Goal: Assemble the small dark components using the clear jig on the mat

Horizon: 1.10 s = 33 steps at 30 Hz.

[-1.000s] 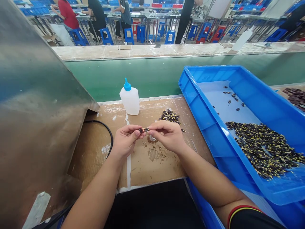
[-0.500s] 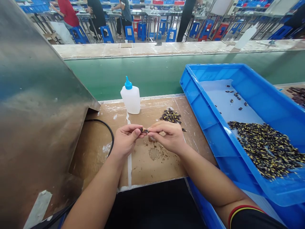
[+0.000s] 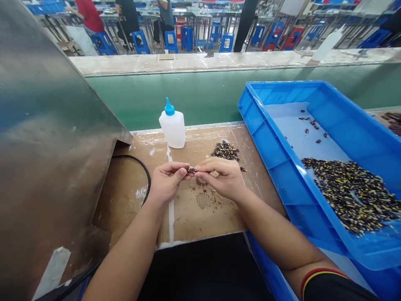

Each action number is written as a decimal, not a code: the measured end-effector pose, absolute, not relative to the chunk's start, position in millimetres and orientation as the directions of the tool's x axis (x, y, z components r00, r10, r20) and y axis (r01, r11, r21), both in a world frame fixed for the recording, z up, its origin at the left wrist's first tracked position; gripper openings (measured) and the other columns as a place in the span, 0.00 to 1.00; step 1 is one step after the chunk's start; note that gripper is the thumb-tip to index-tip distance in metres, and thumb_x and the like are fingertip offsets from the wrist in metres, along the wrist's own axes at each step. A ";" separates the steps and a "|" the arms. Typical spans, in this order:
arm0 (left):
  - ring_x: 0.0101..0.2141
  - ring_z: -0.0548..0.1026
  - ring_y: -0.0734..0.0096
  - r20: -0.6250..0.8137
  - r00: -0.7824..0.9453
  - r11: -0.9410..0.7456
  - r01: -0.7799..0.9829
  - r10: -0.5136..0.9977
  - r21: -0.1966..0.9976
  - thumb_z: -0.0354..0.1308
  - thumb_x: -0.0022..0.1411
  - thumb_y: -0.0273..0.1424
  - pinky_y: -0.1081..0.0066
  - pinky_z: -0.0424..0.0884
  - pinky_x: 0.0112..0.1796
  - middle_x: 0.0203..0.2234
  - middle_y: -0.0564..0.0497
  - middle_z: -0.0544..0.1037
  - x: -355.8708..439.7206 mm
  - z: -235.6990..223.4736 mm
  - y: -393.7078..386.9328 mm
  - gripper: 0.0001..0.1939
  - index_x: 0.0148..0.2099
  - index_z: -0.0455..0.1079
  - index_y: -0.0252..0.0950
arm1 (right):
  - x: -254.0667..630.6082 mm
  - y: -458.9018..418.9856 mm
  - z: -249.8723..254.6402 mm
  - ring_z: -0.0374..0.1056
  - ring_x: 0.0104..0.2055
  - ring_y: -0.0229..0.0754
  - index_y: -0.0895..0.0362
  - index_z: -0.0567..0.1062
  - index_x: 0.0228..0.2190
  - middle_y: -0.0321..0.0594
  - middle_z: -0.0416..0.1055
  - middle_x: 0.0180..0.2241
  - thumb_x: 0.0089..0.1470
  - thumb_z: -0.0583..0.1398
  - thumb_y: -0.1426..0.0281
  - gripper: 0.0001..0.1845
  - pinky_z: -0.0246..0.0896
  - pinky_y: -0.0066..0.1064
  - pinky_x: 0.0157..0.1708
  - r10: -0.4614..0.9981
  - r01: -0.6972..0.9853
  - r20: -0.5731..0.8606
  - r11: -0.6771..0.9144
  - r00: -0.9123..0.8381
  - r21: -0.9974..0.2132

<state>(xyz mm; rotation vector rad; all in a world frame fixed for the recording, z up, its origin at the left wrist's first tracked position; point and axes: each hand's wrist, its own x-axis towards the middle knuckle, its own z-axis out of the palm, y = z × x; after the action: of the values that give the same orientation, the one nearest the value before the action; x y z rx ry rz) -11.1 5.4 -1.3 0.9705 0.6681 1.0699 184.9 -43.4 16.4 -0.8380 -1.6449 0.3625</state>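
bright overhead light, wide-angle edge distortion

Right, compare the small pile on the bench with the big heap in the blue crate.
The small pile is far smaller than the big heap. The pile lies straight on the brown cardboard bench top, the heap on a pale lining inside the blue plastic crate. The pile forms a compact patch, while the heap spreads widely across the crate floor. Both are made of dark pieces with yellow marks.
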 end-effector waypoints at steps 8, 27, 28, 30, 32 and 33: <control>0.24 0.82 0.74 0.005 0.356 0.151 -0.409 0.934 0.900 0.84 0.46 0.40 0.82 0.81 0.31 0.28 0.44 0.85 -10.1 -0.3 5.7 0.18 0.35 0.85 0.37 | 185.1 -43.7 16.3 0.83 0.39 0.41 0.53 0.85 0.40 0.38 0.85 0.38 0.64 0.70 0.73 0.03 0.80 0.33 0.41 0.711 0.295 0.701 0.684 -0.063 -0.667; 0.29 0.84 0.71 0.069 0.255 0.021 -0.333 0.964 0.943 0.82 0.52 0.38 0.78 0.84 0.34 0.33 0.43 0.86 -6.4 -6.9 4.2 0.16 0.38 0.85 0.35 | 181.1 -44.8 11.1 0.83 0.42 0.42 0.53 0.85 0.41 0.39 0.85 0.41 0.64 0.70 0.74 0.05 0.81 0.35 0.46 0.690 0.409 0.722 0.671 -0.042 -0.618; 0.29 0.84 0.70 0.055 0.247 0.034 -0.342 0.968 0.939 0.82 0.51 0.38 0.78 0.84 0.34 0.33 0.43 0.86 -5.7 -7.4 4.2 0.16 0.38 0.85 0.35 | 180.9 -44.6 10.9 0.83 0.42 0.42 0.52 0.84 0.41 0.40 0.85 0.42 0.64 0.70 0.74 0.05 0.82 0.36 0.46 0.684 0.408 0.729 0.676 -0.036 -0.614; 0.31 0.85 0.68 0.031 0.228 0.053 -0.351 0.973 0.935 0.82 0.51 0.38 0.77 0.84 0.34 0.33 0.44 0.86 -4.7 -9.1 4.5 0.16 0.38 0.84 0.35 | 181.1 -44.0 10.7 0.83 0.42 0.43 0.53 0.84 0.41 0.41 0.85 0.42 0.64 0.70 0.74 0.05 0.82 0.36 0.46 0.670 0.400 0.742 0.689 -0.031 -0.605; 0.31 0.85 0.68 0.030 0.217 0.044 -0.327 0.976 0.944 0.82 0.52 0.38 0.77 0.85 0.35 0.33 0.44 0.86 -4.5 -10.6 4.3 0.16 0.38 0.84 0.36 | 181.5 -43.2 10.4 0.83 0.42 0.43 0.53 0.84 0.42 0.42 0.85 0.42 0.64 0.70 0.75 0.06 0.82 0.35 0.46 0.656 0.395 0.754 0.701 -0.032 -0.594; 0.31 0.85 0.68 0.039 0.213 0.028 -0.300 0.976 0.954 0.81 0.53 0.38 0.77 0.85 0.36 0.33 0.44 0.86 -4.5 -11.1 3.8 0.15 0.38 0.85 0.36 | 181.6 -42.9 10.2 0.83 0.42 0.43 0.53 0.84 0.42 0.42 0.85 0.41 0.64 0.70 0.75 0.06 0.82 0.35 0.45 0.650 0.399 0.759 0.705 -0.032 -0.587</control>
<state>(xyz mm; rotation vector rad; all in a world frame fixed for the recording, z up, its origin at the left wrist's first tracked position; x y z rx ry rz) -4.5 3.8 -11.1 1.0825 0.8254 1.1822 181.6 -42.9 10.2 -0.8596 -1.6534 0.2479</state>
